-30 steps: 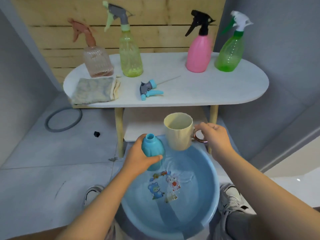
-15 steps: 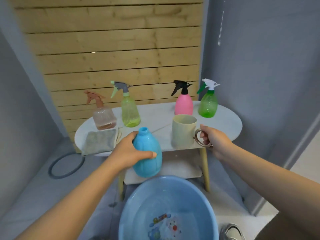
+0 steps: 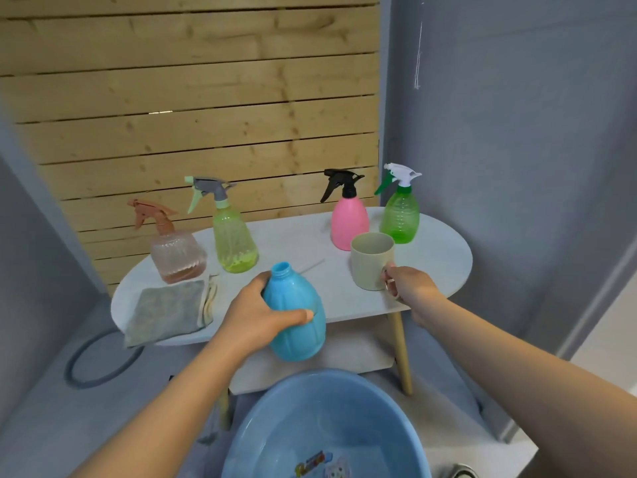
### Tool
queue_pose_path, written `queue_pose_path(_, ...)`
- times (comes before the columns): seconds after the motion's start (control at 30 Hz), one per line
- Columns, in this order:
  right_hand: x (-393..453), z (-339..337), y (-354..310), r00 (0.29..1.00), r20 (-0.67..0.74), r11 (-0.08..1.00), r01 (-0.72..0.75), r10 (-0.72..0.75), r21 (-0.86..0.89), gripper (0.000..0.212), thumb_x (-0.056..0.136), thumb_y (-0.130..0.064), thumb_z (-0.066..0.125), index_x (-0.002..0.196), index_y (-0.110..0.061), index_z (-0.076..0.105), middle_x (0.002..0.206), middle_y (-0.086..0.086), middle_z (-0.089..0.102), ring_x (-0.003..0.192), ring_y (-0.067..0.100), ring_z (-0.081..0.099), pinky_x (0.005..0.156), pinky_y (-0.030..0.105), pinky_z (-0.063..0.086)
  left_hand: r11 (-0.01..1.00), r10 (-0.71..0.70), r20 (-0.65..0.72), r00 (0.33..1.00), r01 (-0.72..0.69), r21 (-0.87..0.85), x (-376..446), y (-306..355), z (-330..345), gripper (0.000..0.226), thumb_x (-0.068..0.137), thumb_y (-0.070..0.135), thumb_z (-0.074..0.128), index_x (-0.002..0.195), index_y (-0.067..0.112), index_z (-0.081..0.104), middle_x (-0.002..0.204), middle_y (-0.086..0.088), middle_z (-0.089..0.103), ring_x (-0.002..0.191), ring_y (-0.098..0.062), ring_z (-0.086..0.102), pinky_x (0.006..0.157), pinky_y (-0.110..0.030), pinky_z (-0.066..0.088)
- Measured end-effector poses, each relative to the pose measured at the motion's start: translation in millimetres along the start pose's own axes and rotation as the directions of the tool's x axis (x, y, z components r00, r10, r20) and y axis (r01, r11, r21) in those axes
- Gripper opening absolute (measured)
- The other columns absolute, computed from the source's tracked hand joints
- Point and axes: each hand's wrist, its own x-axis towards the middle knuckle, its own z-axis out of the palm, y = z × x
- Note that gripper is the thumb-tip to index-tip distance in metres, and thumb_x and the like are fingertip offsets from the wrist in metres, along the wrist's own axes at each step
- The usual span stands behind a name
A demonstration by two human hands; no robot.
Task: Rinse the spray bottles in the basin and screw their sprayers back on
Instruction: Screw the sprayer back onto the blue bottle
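Here our left hand (image 3: 256,313) grips the blue bottle (image 3: 298,313), uncapped and upright, above the basin (image 3: 262,426), whose near part is cut off. Our right hand (image 3: 408,288) curls round the handle of the cup (image 3: 370,260) on the counter (image 3: 444,257); the handle itself is mostly hidden. The bottle covers the counter's near middle.

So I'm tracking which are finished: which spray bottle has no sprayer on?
The blue bottle held in the left hand; its neck is open, while the four on the table carry sprayers.
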Motion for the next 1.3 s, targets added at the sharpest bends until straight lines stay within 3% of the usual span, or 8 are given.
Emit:
queue_pose_path(0.17,-3,0,6,0.995,-0.044,0.980,0.077,-0.086,-0.184,0.035,0.093,-0.037,0.047,0.069,-0.012,0.050,0.073,0.007,0.050,0.070,0.025,0.046,0.058,0.029,0.033,1.000,-0.012,0.019,1.000,0.011,0.011,1,-6,-1,0.064,0.059,0.020,0.088,0.114,0.025,0.055,0.100,0.008,0.065,0.090,-0.010,0.063,0.072,-0.027,0.052)
queue_pose_path(0.23,-7,3,6,0.976,-0.126,0.963,0.149,-0.180,-0.225,0.026,0.090,-0.033,0.052,0.097,-0.009,0.056,0.097,0.012,0.056,0.091,0.029,0.054,0.071,0.031,0.039,1.000,-0.013,0.019,1.000,0.013,0.015,0,-8,-2,0.061,0.060,0.018,0.087,0.112,0.024,0.056,0.099,0.008,0.065,0.090,-0.010,0.064,0.071,-0.026,0.052)
queue_pose_path(0.3,-17,5,3,0.918,-0.214,0.923,0.272,-0.334,-0.271,0.038,0.087,-0.023,0.058,0.118,-0.004,0.050,0.116,0.013,0.048,0.113,0.030,0.043,0.088,0.033,0.035,1.000,-0.013,0.022,1.000,0.013,0.022,-2,-10,-5,0.063,0.056,0.020,0.088,0.110,0.024,0.056,0.098,0.008,0.066,0.090,-0.011,0.064,0.071,-0.027,0.052)
queue_pose_path(0.43,-38,21,-8,0.814,-0.084,0.792,0.528,-0.575,-0.307,0.030,0.079,-0.007,0.064,0.108,-0.006,0.058,0.101,0.003,0.045,0.105,0.022,0.044,0.082,0.018,0.031,0.999,-0.034,0.026,0.999,0.033,0.030,-9,-16,-14,0.067,0.047,0.032,0.083,0.108,0.028,0.056,0.098,0.010,0.065,0.089,-0.009,0.064,0.075,-0.031,0.054)
queue_pose_path(0.63,-39,75,-18,0.800,0.235,0.744,0.600,-0.552,-0.294,0.027,0.084,-0.010,0.064,0.111,-0.011,0.063,0.099,0.002,0.052,0.088,0.011,0.049,0.087,0.022,0.041,0.997,-0.073,0.020,0.997,0.072,0.025,-14,-34,-29,0.060,0.061,0.019,0.087,0.111,0.027,0.055,0.100,0.012,0.064,0.089,-0.004,0.061,0.069,-0.023,0.050)
queue_pose_path(0.83,-26,128,-22,0.714,0.441,0.604,0.697,-0.543,-0.385,0.044,0.081,-0.014,0.067,0.124,-0.018,0.059,0.123,0.008,0.056,0.111,0.024,0.053,0.093,0.021,0.035,0.993,-0.115,-0.010,0.993,0.115,0.035,-11,-51,-39,0.072,0.042,0.036,0.084,0.107,0.028,0.055,0.101,0.009,0.065,0.091,-0.011,0.063,0.080,-0.035,0.055)
queue_pose_path(1.03,-13,166,-16,0.635,0.629,0.355,0.772,-0.448,-0.527,0.072,0.084,-0.035,0.063,0.146,-0.032,0.026,0.156,-0.003,0.017,0.136,0.026,0.021,0.110,0.036,0.022,0.993,-0.113,-0.028,0.993,0.114,0.036,-11,-61,-54,0.073,0.044,0.036,0.080,0.111,0.029,0.052,0.104,0.009,0.063,0.095,-0.012,0.062,0.083,-0.036,0.054)
queue_pose_path(1.3,-13,160,-19,0.593,0.702,0.350,0.803,-0.395,-0.482,0.050,0.075,-0.019,0.071,0.120,-0.024,0.051,0.132,0.007,0.033,0.122,0.025,0.033,0.097,0.029,0.037,0.991,-0.131,-0.036,0.991,0.132,0.019,-14,-62,-60,0.073,0.049,0.029,0.086,0.114,0.027,0.053,0.104,0.009,0.064,0.095,-0.011,0.062,0.081,-0.033,0.055)
